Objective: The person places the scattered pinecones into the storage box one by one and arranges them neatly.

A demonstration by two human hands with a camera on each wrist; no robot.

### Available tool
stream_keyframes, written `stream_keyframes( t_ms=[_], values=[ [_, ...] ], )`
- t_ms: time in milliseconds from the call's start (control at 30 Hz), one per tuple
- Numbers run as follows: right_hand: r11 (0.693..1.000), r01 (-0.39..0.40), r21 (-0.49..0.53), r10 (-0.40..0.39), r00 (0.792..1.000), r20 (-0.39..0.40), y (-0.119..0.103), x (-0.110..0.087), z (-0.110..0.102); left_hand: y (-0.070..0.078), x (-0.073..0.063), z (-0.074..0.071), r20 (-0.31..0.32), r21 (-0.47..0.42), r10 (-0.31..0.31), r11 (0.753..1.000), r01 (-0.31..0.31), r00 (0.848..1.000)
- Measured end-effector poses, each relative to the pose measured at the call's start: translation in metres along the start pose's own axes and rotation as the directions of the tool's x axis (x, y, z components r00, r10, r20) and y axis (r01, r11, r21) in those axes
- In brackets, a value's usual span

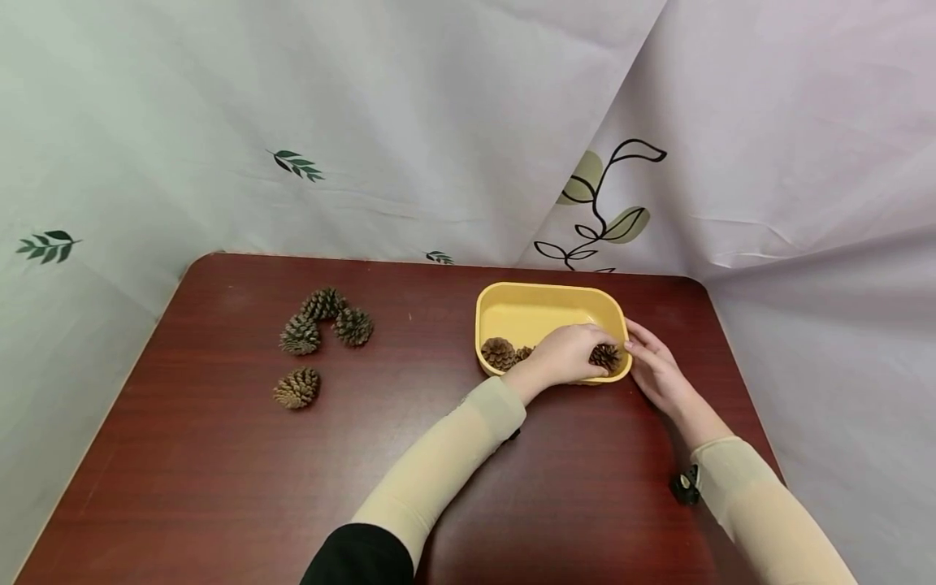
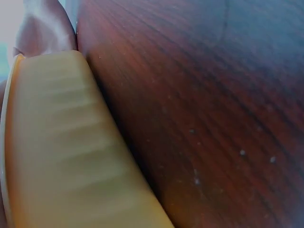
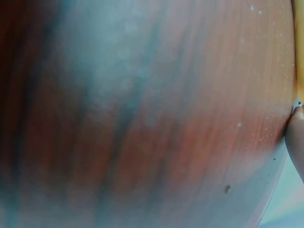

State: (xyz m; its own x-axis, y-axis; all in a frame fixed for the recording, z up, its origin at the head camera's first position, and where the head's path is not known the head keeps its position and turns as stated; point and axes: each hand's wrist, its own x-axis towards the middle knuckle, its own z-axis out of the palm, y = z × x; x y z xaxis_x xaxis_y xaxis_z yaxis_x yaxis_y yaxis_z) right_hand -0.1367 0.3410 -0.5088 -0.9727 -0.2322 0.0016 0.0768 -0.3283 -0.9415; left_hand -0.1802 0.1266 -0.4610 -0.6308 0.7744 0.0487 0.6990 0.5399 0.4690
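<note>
Left hand (image 1: 570, 351) has a cone (image 1: 605, 356) at the tub's (image 1: 512, 313) 4 o'clock.
Left fingers curl round it; right hand (image 1: 656, 370) lies at 3 o'clock, fingers extended against the wall. More cones (image 1: 499, 353) inside at 7 o'clock; four loose cones (image 1: 298, 388) on the counter (image 1: 409, 455), well off at 9. Risks: rough scales could slip a loose pinch; left wrist could knock the near rim, shifting the tub.

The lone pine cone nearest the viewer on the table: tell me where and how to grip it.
I'd pinch the pine cone across its rounded middle, coming down from above and the near side. It seems to lie on its side, and the other three cones sit beyond it, leaving the near side free.
</note>
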Motion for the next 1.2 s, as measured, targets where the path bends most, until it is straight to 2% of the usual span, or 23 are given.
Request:
stream_keyframes(
  t_ms=[200, 667, 867, 1200],
  values=[
    [1.000, 0.026, 0.004, -0.026, 1.000, -0.015, -0.004, -0.001, 0.002, 0.006, 0.004, -0.002, 0.034, 0.047, -0.015, 0.999, 0.013, 0.999],
    [1.000, 0.023, 0.000, -0.023, 0.999, -0.032, -0.004, -0.003, 0.002, -0.002, 0.005, 0.004, 0.070, 0.005, -0.034, 0.999, 0.034, 0.997],
    [1.000, 0.017, 0.004, -0.017, 1.000, -0.015, -0.005, -0.003, 0.002, -0.004, 0.005, 0.002, 0.070, 0.021, -0.019, 1.000, 0.017, 0.997],
    [1.000, 0.006, -0.001, -0.006, 1.000, -0.013, -0.003, -0.002, 0.000, -0.006, 0.004, -0.004, 0.116, 0.030, 0.014, 0.999, -0.018, 0.993]
  ],
)
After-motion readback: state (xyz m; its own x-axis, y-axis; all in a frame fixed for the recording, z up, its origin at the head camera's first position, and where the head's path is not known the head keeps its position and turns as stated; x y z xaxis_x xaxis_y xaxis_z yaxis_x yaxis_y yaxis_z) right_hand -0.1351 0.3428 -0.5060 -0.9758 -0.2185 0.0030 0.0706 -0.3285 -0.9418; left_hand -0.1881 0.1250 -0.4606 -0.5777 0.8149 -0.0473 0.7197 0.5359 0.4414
